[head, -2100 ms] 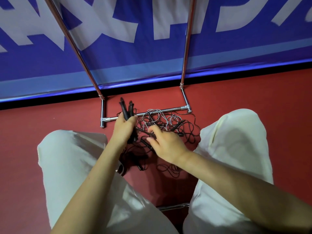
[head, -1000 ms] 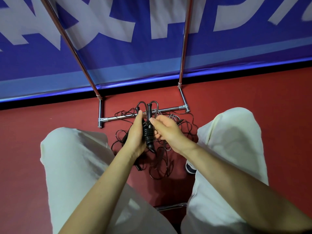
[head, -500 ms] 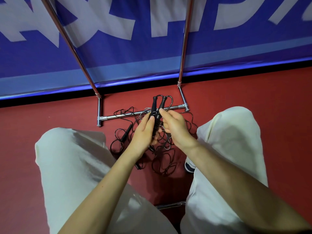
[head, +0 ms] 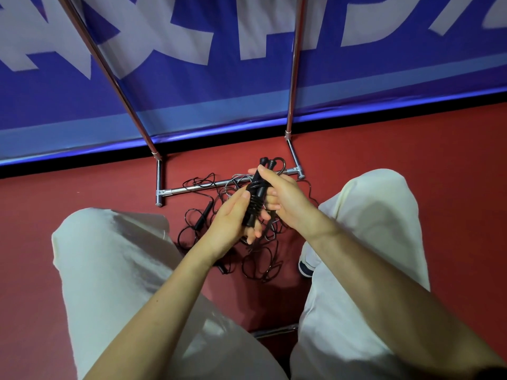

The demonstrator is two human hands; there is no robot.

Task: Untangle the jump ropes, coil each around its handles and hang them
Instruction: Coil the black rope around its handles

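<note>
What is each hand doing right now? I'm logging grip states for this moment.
Left hand: closed on the pair of black jump rope handles, low on the ribbed grip.
Right hand: closed on the same handles, higher up.

sports hall | red sport floor (head: 411, 138) | blue lettered banner (head: 219, 86) | chrome rack (head: 192, 190)
</note>
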